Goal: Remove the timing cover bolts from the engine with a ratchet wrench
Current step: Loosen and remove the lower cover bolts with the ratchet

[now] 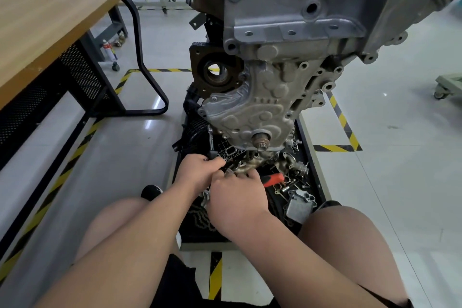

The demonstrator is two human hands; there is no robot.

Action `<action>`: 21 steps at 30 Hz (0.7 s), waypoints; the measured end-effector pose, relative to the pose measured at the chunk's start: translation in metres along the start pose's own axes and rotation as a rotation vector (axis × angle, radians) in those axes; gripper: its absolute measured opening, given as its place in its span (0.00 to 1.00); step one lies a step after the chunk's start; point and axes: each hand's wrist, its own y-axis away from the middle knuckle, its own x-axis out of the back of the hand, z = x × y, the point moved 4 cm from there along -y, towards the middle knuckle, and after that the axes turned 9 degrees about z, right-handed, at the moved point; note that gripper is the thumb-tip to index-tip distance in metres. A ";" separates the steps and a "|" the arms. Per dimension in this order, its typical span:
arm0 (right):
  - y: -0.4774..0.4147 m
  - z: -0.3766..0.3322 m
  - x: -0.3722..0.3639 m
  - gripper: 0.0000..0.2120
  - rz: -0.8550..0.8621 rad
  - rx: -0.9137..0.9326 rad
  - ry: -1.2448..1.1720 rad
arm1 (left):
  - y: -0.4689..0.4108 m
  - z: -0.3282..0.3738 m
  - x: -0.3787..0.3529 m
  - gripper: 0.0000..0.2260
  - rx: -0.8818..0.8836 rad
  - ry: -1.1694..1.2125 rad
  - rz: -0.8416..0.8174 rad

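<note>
Ratchet wrench (pixel 210 142) in left hand (pixel 198 171)

Under the timing cover (pixel 250 112) the gap to the black tray (pixel 310 157) is tight, packed with loose castings (pixel 298 204), gaskets (pixel 228 151) and a red-handled tool (pixel 273 179); the crankshaft stub (pixel 261 139) juts out above, the ratchet wrench (pixel 211 140) stands at the left. Bare floor (pixel 140 147) lies open left of the tray

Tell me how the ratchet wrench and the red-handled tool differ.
The ratchet wrench is silver and black; the red-handled tool has a red grip. The ratchet wrench stands nearly upright, gripped by the left hand; the red-handled tool lies flat in the tray. Both are hand tools.
</note>
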 end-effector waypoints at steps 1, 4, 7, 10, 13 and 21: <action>0.002 -0.001 -0.001 0.18 -0.034 -0.005 0.015 | 0.000 -0.001 0.001 0.18 0.002 -0.019 0.012; 0.004 0.003 -0.003 0.23 -0.105 -0.028 0.054 | -0.001 0.000 0.004 0.21 -0.008 -0.081 0.046; 0.001 0.013 -0.010 0.25 -0.173 -0.064 0.046 | 0.000 0.002 0.007 0.23 -0.030 -0.108 0.049; 0.000 0.021 -0.027 0.24 -0.300 -0.098 -0.013 | -0.002 0.001 0.009 0.19 0.015 -0.093 0.032; -0.005 0.022 -0.043 0.21 -0.388 -0.154 -0.150 | -0.003 0.001 0.010 0.15 0.049 -0.079 0.011; -0.013 0.004 -0.072 0.23 -0.428 -0.347 -0.559 | -0.007 -0.002 0.016 0.19 0.040 -0.046 -0.001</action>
